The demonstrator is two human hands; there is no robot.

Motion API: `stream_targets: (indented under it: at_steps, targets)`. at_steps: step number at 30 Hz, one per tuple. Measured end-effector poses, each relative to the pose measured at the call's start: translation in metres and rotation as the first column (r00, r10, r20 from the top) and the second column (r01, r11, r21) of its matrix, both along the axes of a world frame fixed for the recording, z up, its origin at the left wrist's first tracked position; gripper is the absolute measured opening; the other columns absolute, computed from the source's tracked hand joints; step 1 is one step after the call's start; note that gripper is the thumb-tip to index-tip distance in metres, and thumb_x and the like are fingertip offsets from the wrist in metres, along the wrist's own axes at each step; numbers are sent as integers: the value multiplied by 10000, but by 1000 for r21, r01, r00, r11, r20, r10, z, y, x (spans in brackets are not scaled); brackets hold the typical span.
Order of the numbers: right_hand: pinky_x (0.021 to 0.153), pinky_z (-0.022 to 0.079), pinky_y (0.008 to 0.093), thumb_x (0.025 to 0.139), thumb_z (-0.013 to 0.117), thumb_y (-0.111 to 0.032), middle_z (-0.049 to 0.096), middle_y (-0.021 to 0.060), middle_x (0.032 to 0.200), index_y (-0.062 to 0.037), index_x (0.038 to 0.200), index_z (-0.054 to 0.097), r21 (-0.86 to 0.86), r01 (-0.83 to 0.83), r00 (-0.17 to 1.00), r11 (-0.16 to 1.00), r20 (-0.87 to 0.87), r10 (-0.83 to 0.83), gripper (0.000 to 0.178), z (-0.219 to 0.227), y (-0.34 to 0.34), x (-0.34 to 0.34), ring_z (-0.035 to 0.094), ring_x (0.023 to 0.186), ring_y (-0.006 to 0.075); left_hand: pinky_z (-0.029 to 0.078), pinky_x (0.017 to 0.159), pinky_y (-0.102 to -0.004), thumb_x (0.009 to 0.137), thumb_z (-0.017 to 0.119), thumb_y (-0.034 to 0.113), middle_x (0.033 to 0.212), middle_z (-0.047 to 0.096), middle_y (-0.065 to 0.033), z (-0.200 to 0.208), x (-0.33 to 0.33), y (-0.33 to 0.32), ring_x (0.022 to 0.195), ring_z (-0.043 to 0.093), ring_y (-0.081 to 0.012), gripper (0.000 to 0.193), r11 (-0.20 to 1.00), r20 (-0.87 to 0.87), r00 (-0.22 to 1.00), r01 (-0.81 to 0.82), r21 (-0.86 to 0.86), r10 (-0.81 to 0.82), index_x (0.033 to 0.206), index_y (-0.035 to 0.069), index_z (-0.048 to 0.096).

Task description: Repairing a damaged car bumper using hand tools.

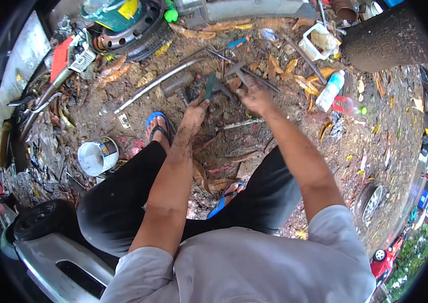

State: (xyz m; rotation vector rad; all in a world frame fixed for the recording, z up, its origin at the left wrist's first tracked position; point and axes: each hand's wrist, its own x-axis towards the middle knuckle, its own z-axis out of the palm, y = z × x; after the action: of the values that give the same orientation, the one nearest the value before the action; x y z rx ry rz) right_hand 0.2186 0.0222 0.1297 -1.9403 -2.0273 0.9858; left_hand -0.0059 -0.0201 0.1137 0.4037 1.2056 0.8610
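Note:
My left hand (195, 112) is closed around a tool with a flat green upper part (209, 86), held upright just above the muddy ground. To its right, my right hand (256, 97) grips a hammer (235, 69), its metal head pointing away from me. Between the two hands lies a dark metal piece (224, 91), partly hidden; I cannot make out its kind. A long bent metal bar (158, 81) rests beyond my left hand, beside a short brown cylinder (176, 85). A thin dark rod (262, 80) passes behind the hammer.
A white bucket (98, 156) lies at left. A wheel (132, 33) stands at the far left, a tree trunk (390, 40) at the far right. Near the trunk are a white tub (320, 43), a water bottle (331, 91) and a red bottle (344, 105). Leaves litter the ground.

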Motion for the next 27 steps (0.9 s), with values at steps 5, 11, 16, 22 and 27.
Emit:
stream_targets:
  at_steps: [5, 11, 16, 22, 27]
  targets:
    - [626, 398, 308, 861, 639, -327, 584, 28, 760, -40, 844, 613, -411, 142, 540, 901, -730, -418, 289, 58, -5, -96, 482, 696, 137, 504, 602, -328, 922, 530, 233, 667, 599, -53, 99, 2, -1, 625, 608, -169, 233, 912, -719, 672, 388, 136, -179, 1010, 31, 604]
    - [679, 484, 288, 913, 566, -219, 659, 79, 844, -41, 1037, 575, -473, 135, 236, 871, -838, -492, 217, 93, -8, -115, 605, 742, 144, 495, 773, -452, 860, 595, 349, 1038, 613, -247, 211, -22, -17, 893, 619, -409, 431, 699, -970, 153, 715, -22, -187, 1120, 6, 588]
    - [677, 529, 347, 899, 572, -169, 649, 129, 873, -13, 1036, 548, -623, 52, 83, 780, -776, -625, 209, 81, -1, -72, 644, 764, 226, 501, 773, -422, 812, 666, 258, 973, 606, -215, 328, -26, -35, 883, 612, -370, 385, 464, -959, 283, 852, 241, -22, 1036, -47, 591]
    - [753, 559, 374, 904, 509, -62, 632, 161, 953, 30, 1050, 506, -743, 8, 10, 669, -669, -743, 172, 64, 25, -88, 648, 804, 260, 469, 828, -405, 752, 702, 255, 1018, 588, -156, 327, -33, -45, 937, 587, -315, 381, 164, -939, 151, 981, 104, -309, 1029, 21, 587]
    - [745, 562, 378, 910, 493, -57, 625, 176, 990, 23, 1072, 491, -797, 49, -10, 602, -604, -797, 181, 72, 43, -96, 648, 872, 272, 452, 835, -394, 781, 647, 273, 1044, 554, -134, 298, -41, -41, 949, 571, -293, 390, 98, -821, 111, 993, 67, -560, 1092, 58, 547]
